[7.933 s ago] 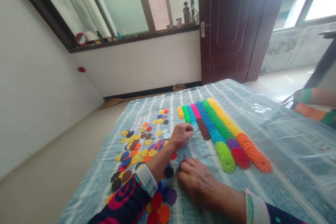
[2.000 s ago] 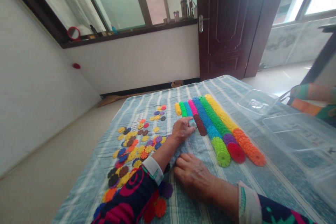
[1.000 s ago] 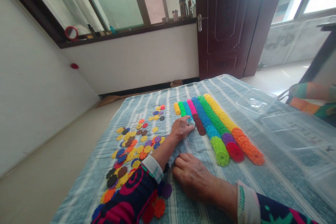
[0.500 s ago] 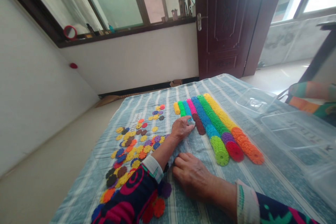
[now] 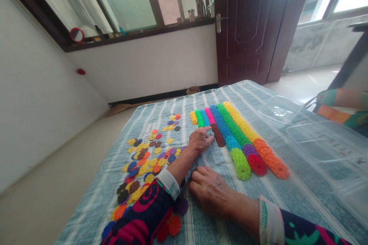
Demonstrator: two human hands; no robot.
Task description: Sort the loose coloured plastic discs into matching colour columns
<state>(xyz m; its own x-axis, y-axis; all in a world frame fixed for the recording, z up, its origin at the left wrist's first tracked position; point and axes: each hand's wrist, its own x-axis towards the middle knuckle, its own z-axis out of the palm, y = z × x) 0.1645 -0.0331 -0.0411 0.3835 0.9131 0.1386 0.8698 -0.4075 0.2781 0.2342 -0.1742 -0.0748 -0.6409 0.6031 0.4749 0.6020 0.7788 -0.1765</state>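
Observation:
My left hand (image 5: 199, 139) reaches over the cloth to the near end of a short blue row (image 5: 204, 118) of flower-shaped plastic discs. Its index finger and thumb are apart, with a pale patch like the cloth between them. Beside the thumb lies a row that is pink (image 5: 209, 115) and then brown (image 5: 218, 135). Closer to me, my right hand (image 5: 211, 191) rests on the cloth with its fingers curled under; whatever they may hold is hidden. Overlapping discs also form a yellow-and-orange row (image 5: 241, 122) and a row ending in lime green (image 5: 241, 165).
Loose mixed discs (image 5: 143, 160) are scattered left of my arms on the striped cloth (image 5: 218, 233). Clear plastic boxes (image 5: 280, 111) stand at the right, near a colourful striped item (image 5: 342, 103). Beyond the far edge are a wall and a dark red door (image 5: 247, 26).
Almost nothing differs. My left hand has shifted very slightly to the right at the end of the blue row, and my right hand keeps its place.

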